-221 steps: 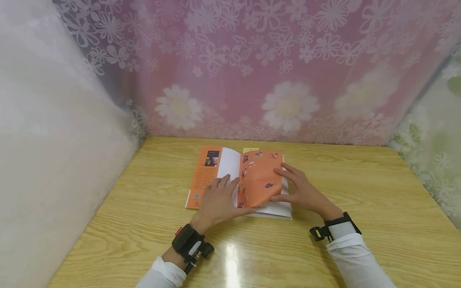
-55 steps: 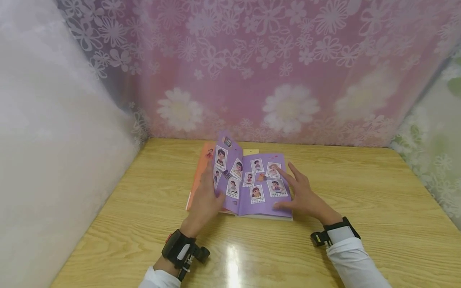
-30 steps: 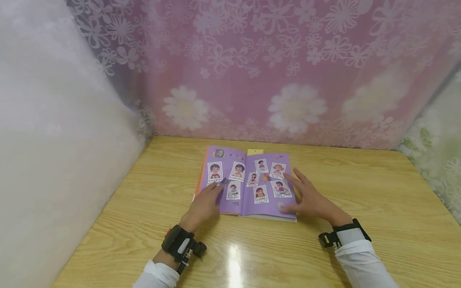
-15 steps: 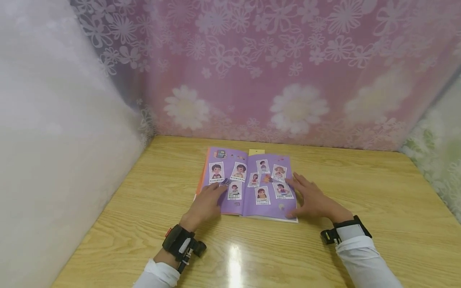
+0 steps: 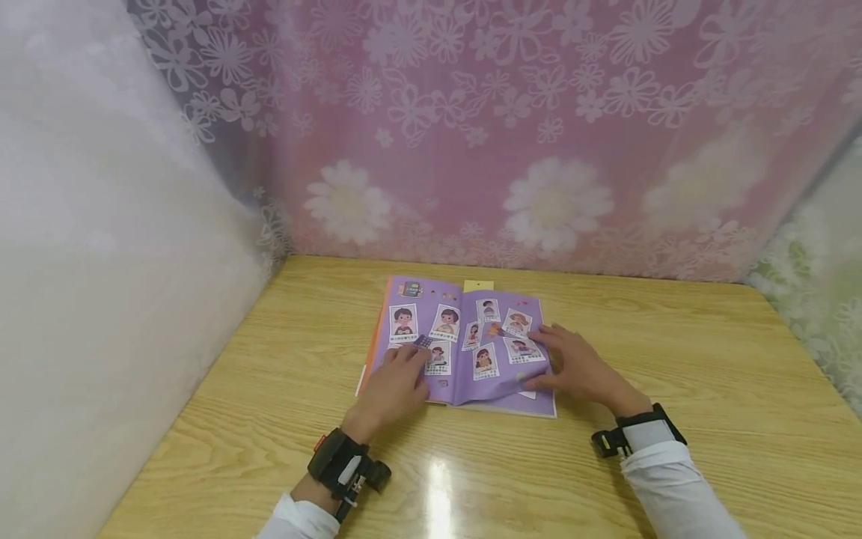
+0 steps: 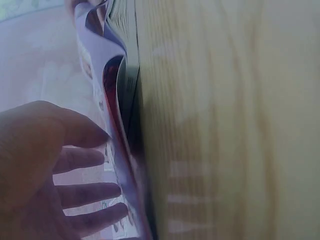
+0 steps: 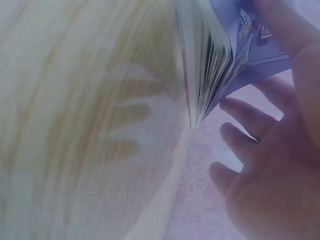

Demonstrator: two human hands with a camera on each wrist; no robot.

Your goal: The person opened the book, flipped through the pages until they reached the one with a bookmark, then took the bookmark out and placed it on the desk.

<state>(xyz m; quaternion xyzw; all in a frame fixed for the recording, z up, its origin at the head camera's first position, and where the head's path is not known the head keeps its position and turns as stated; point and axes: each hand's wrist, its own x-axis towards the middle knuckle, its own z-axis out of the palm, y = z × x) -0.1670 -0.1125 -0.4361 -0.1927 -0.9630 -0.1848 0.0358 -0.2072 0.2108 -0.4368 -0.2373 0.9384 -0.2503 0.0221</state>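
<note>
An open book (image 5: 420,299) with purple pages of framed cartoon children lies on the table. My left hand (image 5: 392,383) rests on the lower part of its left page, fingers stretched out. At the right side, my right hand (image 5: 584,370) pinches a purple page (image 5: 494,383) between thumb and fingers, its lower corner raised and bent. Beneath it another purple page shows. In the right wrist view the thumb lies over the raised page, with the page stack (image 7: 207,75) beside it. The left wrist view shows the book's lower edge (image 6: 129,85) bowed up in the middle.
The book lies on a wood-grain table (image 5: 269,359). A yellow tab (image 5: 478,285) sticks out above the spine. Behind hangs a pink flowered curtain (image 5: 438,150), and a white cloth (image 5: 135,262) borders the left side. Both wrists wear black straps with small cameras.
Earlier, orange and white pages showed; the left hand then laid a purple page down to the left. In the last half second the right hand has raised the right page's lower corner.
</note>
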